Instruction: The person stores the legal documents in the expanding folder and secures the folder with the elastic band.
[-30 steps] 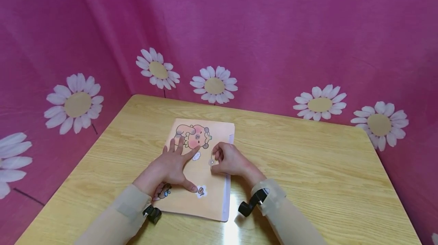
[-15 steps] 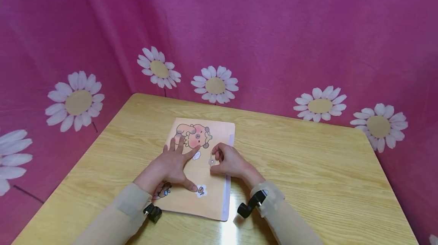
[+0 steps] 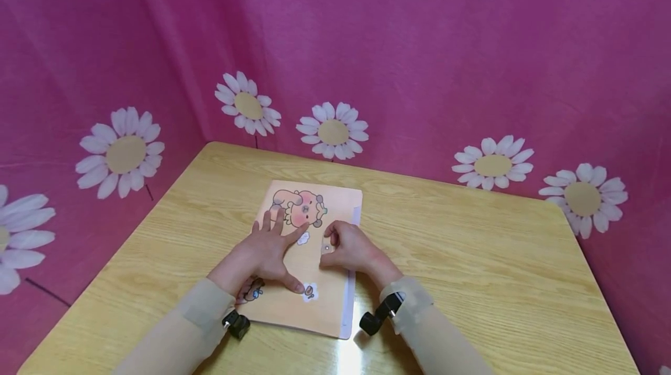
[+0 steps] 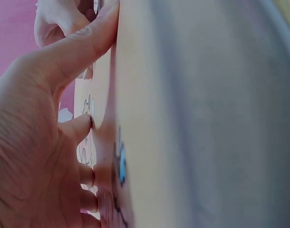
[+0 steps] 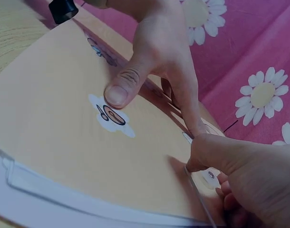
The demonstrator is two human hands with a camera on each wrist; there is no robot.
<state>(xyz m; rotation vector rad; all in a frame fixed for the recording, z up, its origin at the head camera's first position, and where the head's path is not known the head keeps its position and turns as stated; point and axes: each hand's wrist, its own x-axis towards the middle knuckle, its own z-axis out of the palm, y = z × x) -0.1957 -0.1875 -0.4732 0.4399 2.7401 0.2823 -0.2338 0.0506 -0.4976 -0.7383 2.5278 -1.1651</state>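
A peach document folder [image 3: 327,299] with a cartoon bear print lies on the wooden table. My left hand [image 3: 264,253] rests spread on its cover, fingers toward the bear and thumb beside a small white printed patch [image 5: 111,116]. My right hand [image 3: 348,245] is at the folder's right part, thumb and curled fingers gripping a thin-edged flap. A small round stud on a whitish tab [image 5: 211,175] shows between them. In the left wrist view, the left thumb [image 4: 83,42] presses the cover, with part of the right hand beyond it. The right fingertips are partly hidden.
Pale lavender edging [image 3: 347,305] runs down the folder's right side. The wooden table [image 3: 472,258] extends to the right and behind. Pink cloth [image 3: 398,60] with daisies hangs along the back and sides. A black camera [image 3: 371,322] sits on the right wrist.
My right hand shifts very slightly left over the cover, keeping its grip. The left hand stays in place on the folder. The head view has turned a little.
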